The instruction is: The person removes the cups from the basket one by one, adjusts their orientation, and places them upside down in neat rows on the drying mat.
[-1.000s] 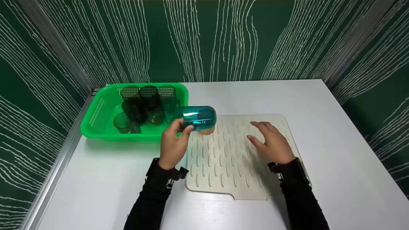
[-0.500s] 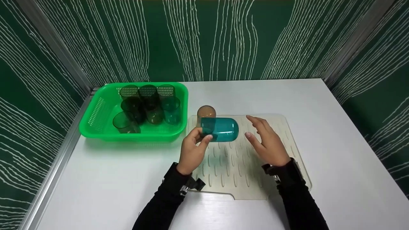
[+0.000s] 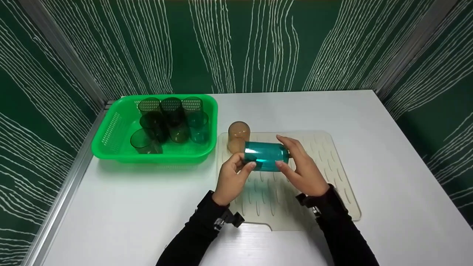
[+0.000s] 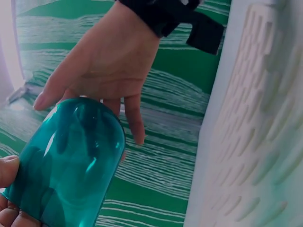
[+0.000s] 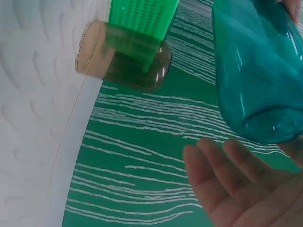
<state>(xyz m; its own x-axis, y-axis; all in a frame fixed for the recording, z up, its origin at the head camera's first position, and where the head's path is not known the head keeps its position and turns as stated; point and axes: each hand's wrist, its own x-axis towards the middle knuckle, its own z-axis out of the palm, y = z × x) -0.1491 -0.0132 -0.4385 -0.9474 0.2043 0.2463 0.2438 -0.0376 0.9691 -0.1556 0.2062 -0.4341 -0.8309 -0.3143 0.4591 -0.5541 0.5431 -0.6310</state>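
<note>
**Teal cup held sideways over the mat, both hands on it**

I read the left hand (image 3: 232,180) as pinching the teal cup (image 3: 266,156) at its left end, thumb and fingers curled on the rim. The right hand (image 3: 301,170) cups the opposite end, fingers (image 3: 286,142) wrapped over the top and thumb below. From the left wrist camera the same cup (image 4: 64,163) shows its rounded closed base toward the right hand (image 4: 106,66). From the right wrist camera the cup (image 5: 258,66) fills the upper right, with the left hand (image 5: 236,189) below it.

The cup hangs above the cream drying mat (image 3: 332,184), not touching it as far as I can tell, near the mat's 11 o'clock part. It is clear teal plastic, smooth, round-bottomed, and looks empty. Its long axis runs 9 to 3 o'clock, open mouth toward 9, base toward 3.

Just at 10 o'clock from the cup, an amber cup (image 3: 238,136) stands mouth-down on the mat's far-left corner. In the right wrist view it (image 5: 125,64) sits at the mat edge.

Further out at 9 to 10 o'clock sits the green basket (image 3: 111,136) on the white table (image 3: 122,214). Inside it stand several dark green cups (image 3: 162,122) and one bluish one (image 3: 198,127), mouths up, bunched toward the far right of the basket.
</note>
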